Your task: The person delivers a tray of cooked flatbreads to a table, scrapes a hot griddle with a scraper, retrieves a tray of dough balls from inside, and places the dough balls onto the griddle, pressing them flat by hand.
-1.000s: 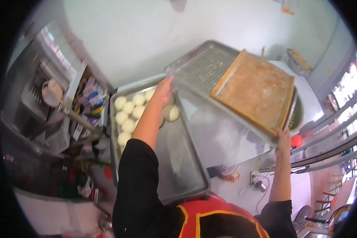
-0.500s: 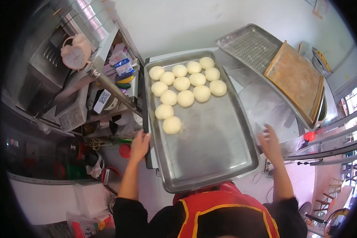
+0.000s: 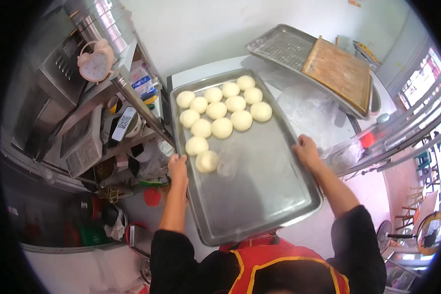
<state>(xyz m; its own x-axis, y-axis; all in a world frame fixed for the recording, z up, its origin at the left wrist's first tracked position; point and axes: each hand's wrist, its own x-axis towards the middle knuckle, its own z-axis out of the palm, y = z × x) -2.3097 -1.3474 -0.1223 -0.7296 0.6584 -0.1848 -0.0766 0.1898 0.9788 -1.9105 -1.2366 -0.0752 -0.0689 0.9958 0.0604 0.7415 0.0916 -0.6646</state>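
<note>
A large metal baking tray (image 3: 259, 181) lies in front of me, its near end hanging out over the table's edge towards my red apron. Several pale round dough balls (image 3: 222, 128) sit in rows over its far part, and more run down its left side. My left hand (image 3: 178, 167) is closed on the tray's left rim, thumb on top. Gripping the right rim is my right hand (image 3: 307, 151), its fingers curled over the edge. The undersides of both grips are hidden.
A perforated tray (image 3: 284, 46) with a floury wooden board (image 3: 340, 71) on it stands at the back right. Clear plastic sheeting (image 3: 311, 115) lies below it. On the left, a shelf post (image 3: 139, 105) rises close to the tray, beside a pink alarm clock (image 3: 95, 63).
Both hands have come in from beside the tray and now hold its side rims. The right hand's spread fingers have closed. The view has shifted slightly.
</note>
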